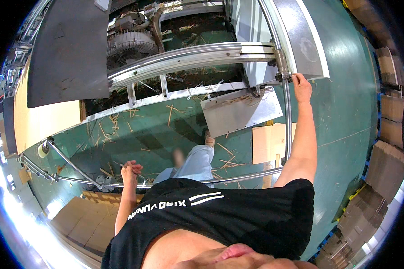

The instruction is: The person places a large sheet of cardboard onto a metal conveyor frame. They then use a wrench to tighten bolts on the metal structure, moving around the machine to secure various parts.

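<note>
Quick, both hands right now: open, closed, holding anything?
Left hand: closed around the lower metal rail.
Right hand: closed on the joint of the upright metal tube.

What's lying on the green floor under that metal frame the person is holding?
On the green floor under the metal frame: scattered straw-like sticks, a grey metal plate and flat cardboard. The dark panel hides whatever is beneath it.

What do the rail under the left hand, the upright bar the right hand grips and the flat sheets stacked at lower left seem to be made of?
The rail and the upright bar look like bare metal: silvery, with bright glints. The flat sheets look like cardboard: matt brown. The left hand rests at the rail; the right hand grips the bar's top.
</note>
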Demonstrator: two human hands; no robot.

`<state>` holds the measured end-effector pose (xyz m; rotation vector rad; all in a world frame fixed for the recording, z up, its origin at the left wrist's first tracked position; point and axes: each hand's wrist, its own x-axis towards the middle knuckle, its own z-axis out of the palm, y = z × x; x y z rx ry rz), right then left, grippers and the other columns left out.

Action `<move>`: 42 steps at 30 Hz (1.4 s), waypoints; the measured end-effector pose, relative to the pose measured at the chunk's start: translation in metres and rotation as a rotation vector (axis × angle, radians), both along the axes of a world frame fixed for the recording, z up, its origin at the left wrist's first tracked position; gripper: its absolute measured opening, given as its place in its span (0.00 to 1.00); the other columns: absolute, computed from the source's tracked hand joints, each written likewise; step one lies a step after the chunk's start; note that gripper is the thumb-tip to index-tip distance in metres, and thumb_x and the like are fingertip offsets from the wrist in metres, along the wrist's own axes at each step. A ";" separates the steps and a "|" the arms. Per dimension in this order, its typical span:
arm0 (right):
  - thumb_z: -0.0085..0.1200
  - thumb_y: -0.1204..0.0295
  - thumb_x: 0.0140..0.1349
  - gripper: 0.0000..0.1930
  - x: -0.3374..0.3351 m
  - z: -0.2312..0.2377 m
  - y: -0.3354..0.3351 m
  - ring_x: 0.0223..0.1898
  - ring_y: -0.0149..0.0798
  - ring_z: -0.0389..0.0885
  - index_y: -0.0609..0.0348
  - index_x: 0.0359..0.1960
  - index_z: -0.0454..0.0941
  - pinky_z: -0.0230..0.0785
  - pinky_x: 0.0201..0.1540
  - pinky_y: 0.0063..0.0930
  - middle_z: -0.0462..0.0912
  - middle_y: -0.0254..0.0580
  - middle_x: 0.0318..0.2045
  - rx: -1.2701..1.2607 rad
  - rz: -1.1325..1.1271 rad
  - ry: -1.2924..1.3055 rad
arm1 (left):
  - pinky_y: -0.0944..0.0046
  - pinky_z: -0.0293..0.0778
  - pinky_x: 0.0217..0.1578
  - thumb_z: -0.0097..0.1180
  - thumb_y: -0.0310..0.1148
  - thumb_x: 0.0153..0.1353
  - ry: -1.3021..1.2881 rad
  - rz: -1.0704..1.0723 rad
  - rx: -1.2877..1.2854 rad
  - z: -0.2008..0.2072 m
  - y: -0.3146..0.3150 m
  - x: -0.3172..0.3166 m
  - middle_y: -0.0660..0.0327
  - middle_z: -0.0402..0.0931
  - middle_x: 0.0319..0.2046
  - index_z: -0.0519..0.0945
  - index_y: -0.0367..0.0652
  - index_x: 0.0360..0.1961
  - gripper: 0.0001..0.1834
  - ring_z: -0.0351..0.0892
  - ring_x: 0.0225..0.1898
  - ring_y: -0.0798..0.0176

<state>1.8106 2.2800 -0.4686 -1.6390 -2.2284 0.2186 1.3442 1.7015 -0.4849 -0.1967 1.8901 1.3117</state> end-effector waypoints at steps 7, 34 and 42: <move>0.51 0.64 0.55 0.07 -0.009 0.012 0.006 0.34 0.41 0.75 0.49 0.34 0.75 0.69 0.36 0.36 0.77 0.35 0.32 0.163 0.303 -0.340 | 0.70 0.68 0.21 0.46 0.46 0.63 -0.013 -0.042 -0.006 -0.003 0.008 -0.006 0.54 0.76 0.22 0.71 0.35 0.39 0.20 0.78 0.23 0.61; 0.48 0.60 0.58 0.15 0.006 -0.067 0.015 0.25 0.50 0.76 0.63 0.28 0.69 0.69 0.28 0.41 0.75 0.55 0.21 -0.139 -0.274 -0.001 | 0.67 0.71 0.22 0.43 0.43 0.63 -0.132 -0.110 -0.078 -0.019 0.024 -0.002 0.51 0.77 0.23 0.71 0.36 0.40 0.19 0.79 0.23 0.59; 0.34 0.63 0.64 0.16 -0.058 -0.046 0.041 0.17 0.29 0.65 0.60 0.24 0.68 0.61 0.17 0.18 0.69 0.35 0.17 -1.019 -0.621 1.951 | 0.66 0.72 0.22 0.42 0.41 0.62 -0.113 -0.174 -0.057 -0.023 0.035 -0.003 0.49 0.77 0.23 0.71 0.35 0.40 0.18 0.79 0.24 0.59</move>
